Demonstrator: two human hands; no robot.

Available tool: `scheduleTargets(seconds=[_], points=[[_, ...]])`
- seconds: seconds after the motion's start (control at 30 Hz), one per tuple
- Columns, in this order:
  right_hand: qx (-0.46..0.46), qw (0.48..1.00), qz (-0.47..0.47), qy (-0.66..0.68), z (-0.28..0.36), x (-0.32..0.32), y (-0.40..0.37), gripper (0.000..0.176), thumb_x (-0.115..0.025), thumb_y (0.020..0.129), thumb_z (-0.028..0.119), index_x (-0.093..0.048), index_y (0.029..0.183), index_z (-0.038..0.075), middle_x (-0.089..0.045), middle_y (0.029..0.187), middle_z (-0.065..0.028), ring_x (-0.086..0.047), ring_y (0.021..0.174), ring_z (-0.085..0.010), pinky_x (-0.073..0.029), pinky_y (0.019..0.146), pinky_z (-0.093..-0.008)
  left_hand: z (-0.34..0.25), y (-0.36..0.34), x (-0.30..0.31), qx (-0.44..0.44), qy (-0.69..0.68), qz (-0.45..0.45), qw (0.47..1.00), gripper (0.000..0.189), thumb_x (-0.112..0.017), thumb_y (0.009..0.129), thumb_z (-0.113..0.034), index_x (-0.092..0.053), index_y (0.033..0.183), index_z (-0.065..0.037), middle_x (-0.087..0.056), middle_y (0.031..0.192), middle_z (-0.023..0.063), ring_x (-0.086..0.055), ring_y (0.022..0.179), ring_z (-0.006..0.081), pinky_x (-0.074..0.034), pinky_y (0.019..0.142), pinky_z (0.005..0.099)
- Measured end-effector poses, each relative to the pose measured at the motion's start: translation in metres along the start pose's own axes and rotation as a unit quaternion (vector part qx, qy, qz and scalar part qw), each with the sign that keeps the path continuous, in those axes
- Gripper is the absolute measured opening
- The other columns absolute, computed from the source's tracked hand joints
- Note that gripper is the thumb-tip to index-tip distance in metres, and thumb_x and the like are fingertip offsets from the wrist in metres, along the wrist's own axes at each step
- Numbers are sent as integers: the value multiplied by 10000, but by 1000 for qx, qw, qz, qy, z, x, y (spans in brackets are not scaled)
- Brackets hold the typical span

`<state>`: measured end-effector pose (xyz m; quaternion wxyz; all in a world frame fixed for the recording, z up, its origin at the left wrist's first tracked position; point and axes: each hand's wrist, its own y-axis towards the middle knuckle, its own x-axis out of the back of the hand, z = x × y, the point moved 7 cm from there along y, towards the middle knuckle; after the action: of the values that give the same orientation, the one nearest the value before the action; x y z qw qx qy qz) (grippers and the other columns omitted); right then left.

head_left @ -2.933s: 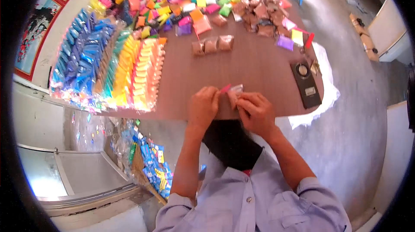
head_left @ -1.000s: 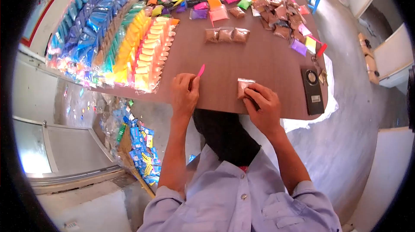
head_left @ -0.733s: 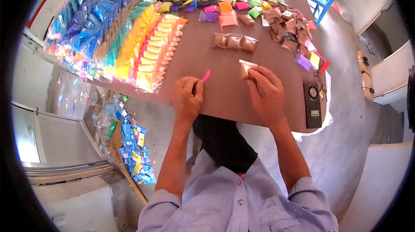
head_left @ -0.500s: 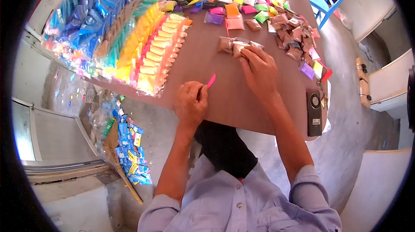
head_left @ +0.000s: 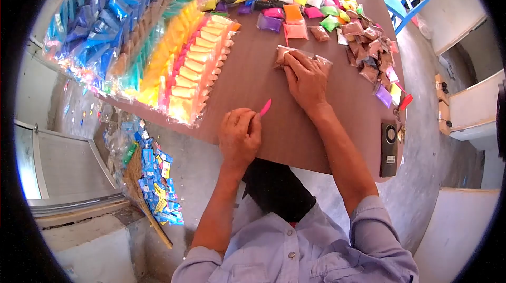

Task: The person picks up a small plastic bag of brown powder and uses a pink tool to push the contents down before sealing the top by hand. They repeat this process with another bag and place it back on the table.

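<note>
Two hands are working over the brown table (head_left: pixel 247 80), each doing a different job. The left hand (head_left: pixel 240 136) is resting near the table's front edge with its fingers curled in and clamped on a small pink tool (head_left: pixel 265 107), pinching it low so that only the tip is showing. That tip is pointing away from the person and to the right, towards the other hand, and its long axis is running diagonally across the tabletop; the grip looks like one for keeping it ready rather than for using it. The right hand (head_left: pixel 305 78) is reaching further out and lying flat, palm down, with its fingers stretched out close together and pressing on the brown packets (head_left: pixel 281 54), which probably is keeping them flat and in line. These packets are sitting mid-table in a short row, touching one another, and the row's long axis is running left to right, dipping a little on the right side. A loose heap of brown packets (head_left: pixel 369 54) is lying just to the right of them, coloured packets (head_left: pixel 295 11) are spreading across the far end, and stacked sheets of packets (head_left: pixel 179 67) are overhanging the left edge. A black scale (head_left: pixel 389 148) is sitting near the right front corner, well apart from both hands.
</note>
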<state>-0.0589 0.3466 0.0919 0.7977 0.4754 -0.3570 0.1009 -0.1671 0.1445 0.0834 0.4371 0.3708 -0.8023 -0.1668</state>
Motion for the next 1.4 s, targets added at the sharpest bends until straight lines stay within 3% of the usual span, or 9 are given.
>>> scheduleTargets(seconds=[0.1,0.3,0.5,0.6,0.67,0.77,1.0,1.27,1.4], points=[[-10,1000,24,15,1,2,0,309,-734,968,187,-759,1269,125,-750,1309,-66,-714,1181,-290,-494,1040,-469,-3,0,0,-8,11,-14,1000,76,-796,919,-67,-738,962,-42,-734,1043,96,-689,930,321,-564,823,427],[0,999,-33,6,12,27,-12,336,-748,941,168,-726,1266,85,-724,1300,-112,-687,1227,-306,-516,1033,-481,-1,-2,-1,3,4,-10,1000,85,-803,910,-50,-741,967,-35,-738,1052,97,-694,940,319,-574,819,417],[-63,991,60,101,26,66,-61,230,-770,913,143,-762,1134,80,-746,1224,-99,-711,1162,-297,-529,1032,-451,1,-4,-2,10,-3,-7,1000,98,-806,910,-50,-740,979,-29,-740,1061,118,-699,965,326,-580,833,418],[-62,986,96,124,33,66,-83,171,-763,917,152,-768,1071,79,-751,1173,-88,-721,1117,-293,-551,981,-432,1,-5,-4,20,-8,12,1000,66,-771,957,-48,-736,994,-7,-737,1089,158,-698,996,338,-568,886,430],[9,981,110,157,51,67,-83,153,-752,918,160,-770,1049,84,-751,1125,-85,-727,1065,-295,-568,913,-425,0,-5,-5,17,-4,17,1000,70,-772,957,-50,-735,996,-5,-737,1089,159,-698,999,342,-567,890,434],[24,974,111,195,64,66,-77,116,-783,877,107,-778,988,73,-764,1060,-93,-743,982,-297,-594,837,-398,-1,-3,-3,14,10,25,1000,78,-772,959,-56,-733,997,-1,-738,1085,160,-698,1005,347,-566,894,439],[4,948,144,283,76,45,-70,68,-781,884,135,-752,913,81,-756,964,-85,-727,871,-297,-590,758,-411,-1,-2,-4,13,26,33,999,86,-781,947,-70,-734,993,-15,-735,1073,143,-694,994,355,-564,860,444],[-23,927,160,340,66,17,-65,221,-715,971,274,-704,862,82,-739,880,-123,-722,827,-356,-579,702,-495,3,-7,-5,22,47,52,997,113,-784,929,-55,-740,1029,-25,-739,1115,153,-690,1033,360,-558,903,452],[-48,918,144,367,59,21,-55,170,-750,944,193,-706,830,76,-675,774,-103,-680,718,-337,-547,632,-455,-3,-3,-5,17,65,64,996,128,-788,918,-46,-746,1038,-29,-745,1117,149,-702,989,357,-573,856,432]])
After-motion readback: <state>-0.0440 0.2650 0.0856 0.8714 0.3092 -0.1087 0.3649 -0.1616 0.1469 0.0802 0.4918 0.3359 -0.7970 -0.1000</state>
